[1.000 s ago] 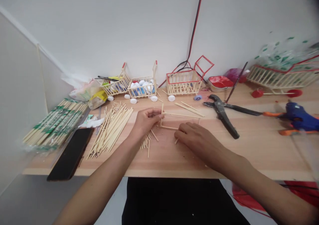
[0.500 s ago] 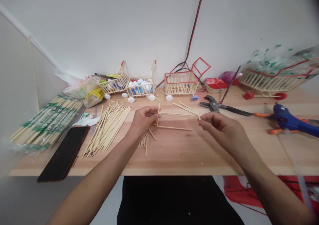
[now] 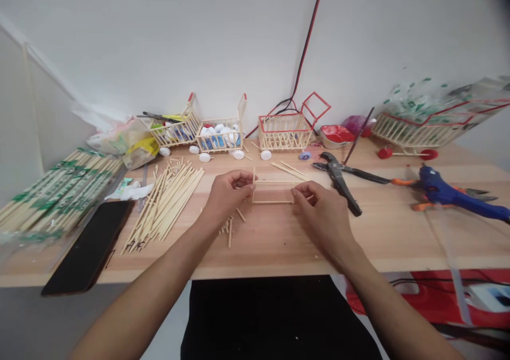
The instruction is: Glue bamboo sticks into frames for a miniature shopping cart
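A small rectangular frame of thin wooden sticks (image 3: 272, 192) lies on the wooden table (image 3: 279, 243) in front of me. My left hand (image 3: 227, 195) pinches its left end, where a short stick stands upright. My right hand (image 3: 322, 214) is closed at the frame's right end, fingertips pinched on a stick there. A few short cut sticks (image 3: 231, 227) lie below my left hand.
A pile of loose sticks (image 3: 167, 203), wrapped chopstick packs (image 3: 51, 195) and a black phone (image 3: 90, 245) lie at the left. Stick-built carts (image 3: 285, 131) stand along the wall. Black pliers (image 3: 338, 176) and a blue glue gun (image 3: 450, 192) lie at the right.
My right hand rose from the table with a stick, then came back left to the frame's right end. The left hand stayed on the frame.
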`<state>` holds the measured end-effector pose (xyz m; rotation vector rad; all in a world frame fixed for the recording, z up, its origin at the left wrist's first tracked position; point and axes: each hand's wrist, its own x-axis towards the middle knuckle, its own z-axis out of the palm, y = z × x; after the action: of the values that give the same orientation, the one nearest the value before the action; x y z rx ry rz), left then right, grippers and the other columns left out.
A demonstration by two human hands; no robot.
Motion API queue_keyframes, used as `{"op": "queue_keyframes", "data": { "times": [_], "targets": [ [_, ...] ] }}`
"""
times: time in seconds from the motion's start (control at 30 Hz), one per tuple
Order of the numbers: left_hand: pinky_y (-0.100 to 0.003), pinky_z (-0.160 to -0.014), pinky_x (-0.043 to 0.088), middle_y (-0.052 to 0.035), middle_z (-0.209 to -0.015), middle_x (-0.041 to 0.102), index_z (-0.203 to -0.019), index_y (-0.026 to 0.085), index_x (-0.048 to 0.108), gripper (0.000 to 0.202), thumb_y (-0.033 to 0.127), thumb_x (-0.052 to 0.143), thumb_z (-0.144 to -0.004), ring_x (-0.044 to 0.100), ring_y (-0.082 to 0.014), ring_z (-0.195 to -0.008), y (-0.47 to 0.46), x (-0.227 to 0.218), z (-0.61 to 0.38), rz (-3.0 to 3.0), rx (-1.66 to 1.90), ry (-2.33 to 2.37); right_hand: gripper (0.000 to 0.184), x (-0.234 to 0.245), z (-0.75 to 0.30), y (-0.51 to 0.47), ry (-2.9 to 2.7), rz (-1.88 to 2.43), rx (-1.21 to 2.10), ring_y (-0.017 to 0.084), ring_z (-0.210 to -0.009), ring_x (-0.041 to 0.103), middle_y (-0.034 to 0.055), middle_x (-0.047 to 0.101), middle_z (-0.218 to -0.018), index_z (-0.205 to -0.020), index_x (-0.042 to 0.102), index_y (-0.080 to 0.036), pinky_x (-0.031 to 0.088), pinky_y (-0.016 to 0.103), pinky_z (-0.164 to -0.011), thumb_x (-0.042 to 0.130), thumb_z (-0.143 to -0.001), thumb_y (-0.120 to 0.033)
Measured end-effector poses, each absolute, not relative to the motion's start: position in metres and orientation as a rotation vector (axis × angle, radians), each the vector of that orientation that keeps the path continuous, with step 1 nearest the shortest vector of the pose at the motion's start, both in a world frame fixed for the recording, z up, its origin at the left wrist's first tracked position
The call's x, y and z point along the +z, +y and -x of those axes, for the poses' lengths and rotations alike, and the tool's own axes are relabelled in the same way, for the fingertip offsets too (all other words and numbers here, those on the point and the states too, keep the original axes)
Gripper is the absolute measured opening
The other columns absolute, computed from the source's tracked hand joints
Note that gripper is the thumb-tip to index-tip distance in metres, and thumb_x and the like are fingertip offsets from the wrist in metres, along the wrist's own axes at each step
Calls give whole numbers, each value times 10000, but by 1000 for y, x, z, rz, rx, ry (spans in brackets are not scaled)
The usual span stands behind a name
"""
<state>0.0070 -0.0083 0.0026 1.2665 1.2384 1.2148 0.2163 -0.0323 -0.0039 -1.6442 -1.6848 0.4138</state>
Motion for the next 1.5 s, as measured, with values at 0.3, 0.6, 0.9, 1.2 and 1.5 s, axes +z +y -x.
{"op": "queue_keyframes", "data": {
  "times": [0.3,0.6,0.9,1.2,1.5],
  "targets": [
    [-234,-625,461,-10,-724,651,-792,142,702,162,173,711,-634,566,-108,-652,-10,4,-8,-1305,1205,1238,193,-10,-215,-30,-1715,1657,364,154,-609,595,-3,692,-684,-776,658,-211,374,280,-609,573,-860,-363],
    [-236,-620,468,-22,-741,667,-786,147,711,161,183,721,-630,581,-120,-668,-10,3,-9,-1301,1212,1238,237,-9,-216,-31,-1742,1665,315,158,-563,561,6,662,-619,-712,648,-211,348,284,-588,553,-862,-369],
    [-230,-612,455,-12,-706,653,-776,142,702,147,171,718,-633,573,-114,-641,-11,4,-9,-1299,1211,1225,210,-5,-208,-34,-1807,1577,390,151,-595,568,-2,686,-672,-768,669,-218,354,275,-604,554,-872,-359],
    [-247,-652,476,-22,-736,668,-792,139,698,155,178,712,-643,589,-124,-669,-9,0,-9,-1328,1217,1213,203,-6,-175,-33,-1947,1585,370,185,-692,643,2,725,-748,-829,676,-238,371,288,-654,529,-896,-360],
    [-271,-710,493,-35,-769,692,-794,146,711,161,141,708,-633,620,-149,-731,-10,1,-9,-1334,1221,1212,176,-8,-173,-32,-1936,1570,328,193,-716,662,8,736,-781,-868,674,-235,390,295,-671,539,-887,-346]
  ]
}}
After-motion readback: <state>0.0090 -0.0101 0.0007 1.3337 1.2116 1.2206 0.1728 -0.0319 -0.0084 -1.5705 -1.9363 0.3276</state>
